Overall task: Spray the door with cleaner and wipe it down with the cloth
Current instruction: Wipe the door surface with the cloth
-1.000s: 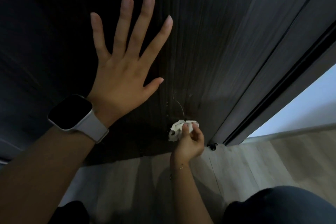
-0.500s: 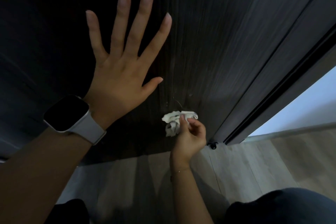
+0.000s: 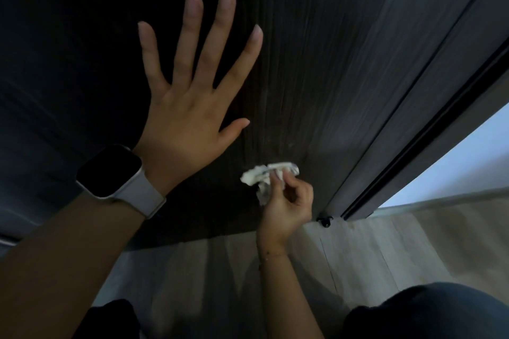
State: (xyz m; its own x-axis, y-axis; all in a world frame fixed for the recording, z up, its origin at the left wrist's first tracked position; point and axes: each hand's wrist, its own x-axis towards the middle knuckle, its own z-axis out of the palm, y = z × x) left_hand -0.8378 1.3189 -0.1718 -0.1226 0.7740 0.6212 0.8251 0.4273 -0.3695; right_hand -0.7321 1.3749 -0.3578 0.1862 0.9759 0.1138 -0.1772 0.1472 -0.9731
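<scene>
Pinching the crumpled cloth (image 3: 264,177), lying crosswise low on the door (image 3: 316,77), right hand (image 3: 286,206); left hand (image 3: 190,118) splayed.

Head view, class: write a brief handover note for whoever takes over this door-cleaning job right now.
Left hand: open, fingers spread flat against the dark door.
Right hand: pinches the crumpled white cloth against the door's lower part, near the floor.
Spray bottle: not in view.
Done: cannot tell how much has been wiped.
Left: wipe the remaining door; spray again if needed.
</scene>
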